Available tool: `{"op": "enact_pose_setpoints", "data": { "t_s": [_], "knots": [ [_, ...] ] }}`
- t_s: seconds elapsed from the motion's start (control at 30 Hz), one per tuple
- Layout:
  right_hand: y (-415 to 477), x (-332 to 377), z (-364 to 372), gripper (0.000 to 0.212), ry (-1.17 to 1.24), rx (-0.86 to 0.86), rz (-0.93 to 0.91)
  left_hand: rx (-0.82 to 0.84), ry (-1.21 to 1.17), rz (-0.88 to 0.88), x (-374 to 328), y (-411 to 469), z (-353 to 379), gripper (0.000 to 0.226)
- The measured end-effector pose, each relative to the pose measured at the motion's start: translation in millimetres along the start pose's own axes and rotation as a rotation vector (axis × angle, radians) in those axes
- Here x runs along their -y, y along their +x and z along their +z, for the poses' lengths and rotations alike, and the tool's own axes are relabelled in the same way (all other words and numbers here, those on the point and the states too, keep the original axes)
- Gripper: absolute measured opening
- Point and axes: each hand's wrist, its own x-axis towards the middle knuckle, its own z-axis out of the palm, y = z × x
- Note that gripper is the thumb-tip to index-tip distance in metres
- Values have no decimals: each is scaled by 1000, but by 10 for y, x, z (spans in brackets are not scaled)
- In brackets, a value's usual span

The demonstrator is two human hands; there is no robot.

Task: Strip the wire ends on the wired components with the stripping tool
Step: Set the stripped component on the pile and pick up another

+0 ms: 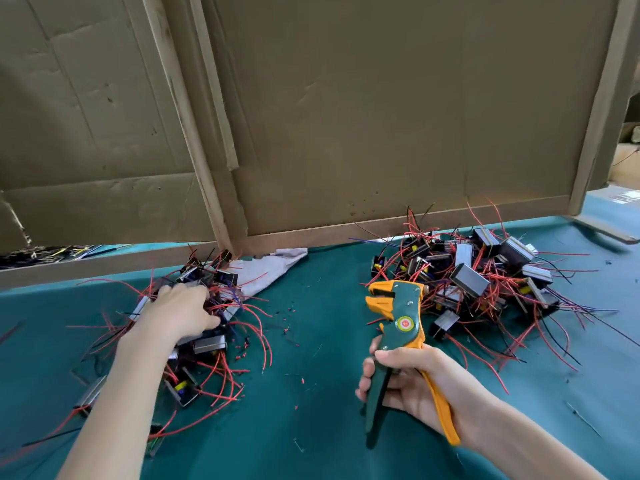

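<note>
left hand atop wired components — hold unclear | right hand grips stripping tool

The bare left forearm stretches from 7 o'clock toward 1 o'clock with the wrist straight. The left grip is palm down, and its fingertips are hidden among the wired components, so whether they pinch anything cannot be told. The right forearm runs from 5 o'clock toward 11 o'clock. The right grip curls round the handles of the stripping tool, thumb pointing toward 9 o'clock and knuckles toward 7 o'clock.
</note>
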Motion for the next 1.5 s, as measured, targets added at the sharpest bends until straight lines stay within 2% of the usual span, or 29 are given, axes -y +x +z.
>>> {"op": "enact_pose_setpoints", "data": {
  "t_s": [0.17, 0.27, 0.33, 0.4, 0.47, 0.57, 0.67, 0.8, 0.9, 1.03, 1.17, 1.37, 1.5],
  "knots": [
    [4, -3, -12, 26, -9, -1, -8, -86, -62, -5, 32, 82, 82, 54],
    [12, -10, -20, 25, -8, 0, -7, -158, -49, -89, -23, 43, 87, 62],
    [14, -16, -25, 24, -14, 8, -9, -122, -12, -125, -25, 28, 85, 67],
    [14, -19, -28, 26, -21, 8, -10, 0, -38, -124, -15, 15, 68, 65],
    [12, -19, -28, 26, -24, 6, -10, 69, -79, -101, -13, -25, 36, 51],
    [6, -19, -16, 26, -17, 6, -11, -52, -128, -79, -11, -76, -22, 18],
    [3, -20, -14, 25, -12, 7, -18, -178, -244, -58, 19, -81, -81, 12],
    [3, -22, -19, 26, -17, 15, -25, -377, -533, 90, 2, -135, -195, 17],
    [9, -26, -28, 26, -2, 13, -29, -490, -596, 266, -105, -229, -264, 16],
    [12, -34, -43, 26, 13, 14, -23, -534, -702, 536, -359, -345, -258, 12],
    [18, -33, -55, 24, 30, 5, -19, -579, -729, 651, -653, -387, -121, 19],
    [48, -41, -73, 26, 59, 1, -45, -509, -756, 712, -973, -363, 293, 23],
    [50, -38, -65, 20, 73, -4, -51, -302, -587, 768, -981, -280, 496, 26]
  ]
}}
